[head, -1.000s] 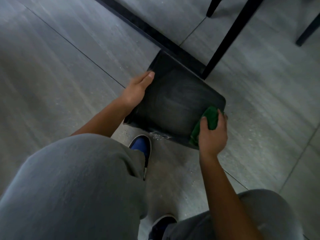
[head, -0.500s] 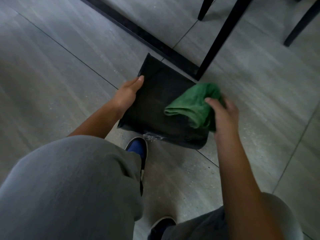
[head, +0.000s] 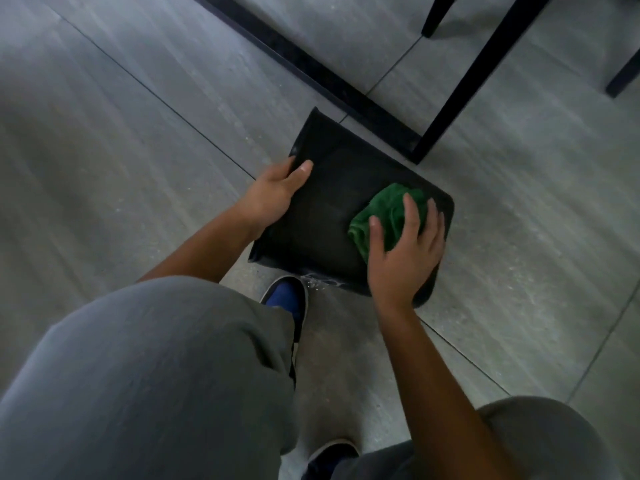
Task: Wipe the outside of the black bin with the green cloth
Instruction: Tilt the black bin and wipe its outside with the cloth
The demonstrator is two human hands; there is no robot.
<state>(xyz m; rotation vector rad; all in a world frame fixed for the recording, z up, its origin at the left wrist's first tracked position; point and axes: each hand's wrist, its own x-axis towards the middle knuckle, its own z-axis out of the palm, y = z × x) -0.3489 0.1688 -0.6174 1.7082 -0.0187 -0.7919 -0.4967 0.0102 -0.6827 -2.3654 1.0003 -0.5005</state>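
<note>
The black bin (head: 329, 202) lies on its side on the grey tiled floor, one broad flat face turned up. My left hand (head: 273, 195) grips its left edge, thumb on the upper face. The green cloth (head: 388, 213) is bunched on the right part of that face. My right hand (head: 405, 251) presses down on the cloth with fingers spread over it, covering its near part. The bin's opening is out of sight.
A black table leg (head: 460, 84) slants down to the floor just behind the bin, next to a black floor bar (head: 311, 71). Two more dark legs (head: 434, 15) stand at the top right. My knees and a blue shoe (head: 287, 296) crowd the near side.
A second ago my right hand held the cloth at the bin's right near edge. It lifted the cloth over the face, and now presses it flat on the right side. My left hand's grip shifted slightly.
</note>
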